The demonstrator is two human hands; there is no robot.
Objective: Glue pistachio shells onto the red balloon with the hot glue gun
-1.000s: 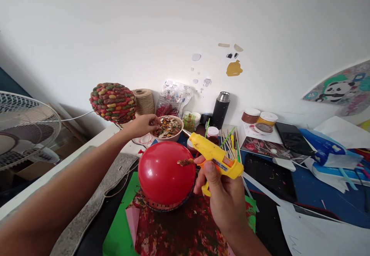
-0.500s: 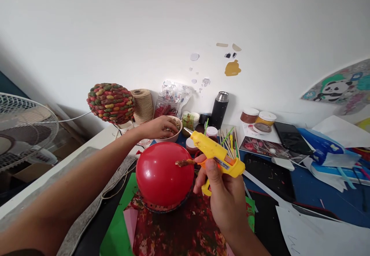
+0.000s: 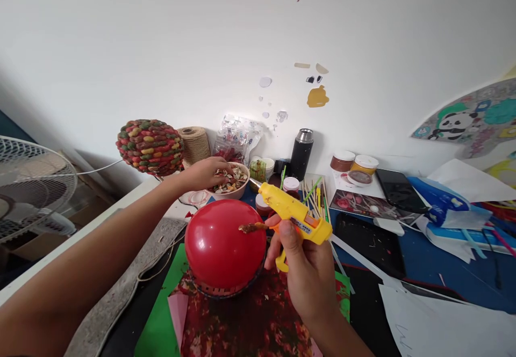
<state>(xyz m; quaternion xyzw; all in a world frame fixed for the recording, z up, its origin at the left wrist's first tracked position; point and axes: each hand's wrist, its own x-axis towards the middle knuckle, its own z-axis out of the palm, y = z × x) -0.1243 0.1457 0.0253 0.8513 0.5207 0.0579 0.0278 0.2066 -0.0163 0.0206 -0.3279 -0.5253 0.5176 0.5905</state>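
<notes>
My right hand [image 3: 310,271] grips a yellow glue gun [image 3: 288,206], its metal nozzle pointing up and left. Below the nozzle, a thin orange-brown piece with a crusted tip [image 3: 250,228] juts out in front of the balloon; I cannot tell what it is. My left hand [image 3: 207,174] reaches over a pale bowl [image 3: 235,194] of small shells, fingers apart and tips among the shells, partly hidden. A red balloon [image 3: 226,244] rests in a dark-rimmed basket [image 3: 226,294] between my arms, touched by neither hand.
Paint-stained paper [image 3: 242,325] lies on green sheets under the basket. A ball covered in coloured pieces [image 3: 151,147], a twine spool [image 3: 195,144] and a fan [image 3: 32,190] stand left. A black flask [image 3: 302,155], paint jars [image 3: 342,159], sticks and a phone [image 3: 401,190] sit behind and right.
My left hand has shifted left and a little up at the bowl, baring more shells. The glue gun stays in my right hand. The whole view has moved slightly.
</notes>
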